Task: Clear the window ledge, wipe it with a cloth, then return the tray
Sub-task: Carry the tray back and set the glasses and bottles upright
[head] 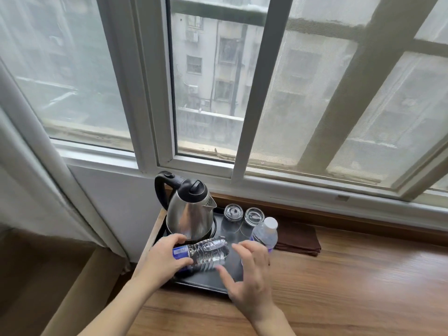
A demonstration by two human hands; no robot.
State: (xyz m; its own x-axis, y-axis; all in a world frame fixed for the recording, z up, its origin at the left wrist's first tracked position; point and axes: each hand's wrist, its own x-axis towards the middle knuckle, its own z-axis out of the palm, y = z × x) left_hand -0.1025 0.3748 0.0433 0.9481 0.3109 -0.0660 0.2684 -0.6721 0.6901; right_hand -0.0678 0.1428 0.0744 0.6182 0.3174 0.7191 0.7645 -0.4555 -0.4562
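A black tray (206, 282) rests at the left end of the wooden window ledge (351, 275). On it stand a steel kettle (191, 214) with a black handle and two upturned glasses (234, 213). A water bottle (208, 252) lies on its side over the tray, and my left hand (162, 260) grips its labelled end. My right hand (249, 275) hovers open just right of that bottle, fingers spread. A second bottle (265, 235) stands upright at the tray's right edge, partly hidden behind my right hand. A folded brown cloth (299, 238) lies on the ledge to the right of the tray.
The sliding window frame (242, 146) rises right behind the ledge, with a mesh screen on the right. A white curtain (36, 166) hangs at the left. Bare wooden ledge extends to the right of the cloth.
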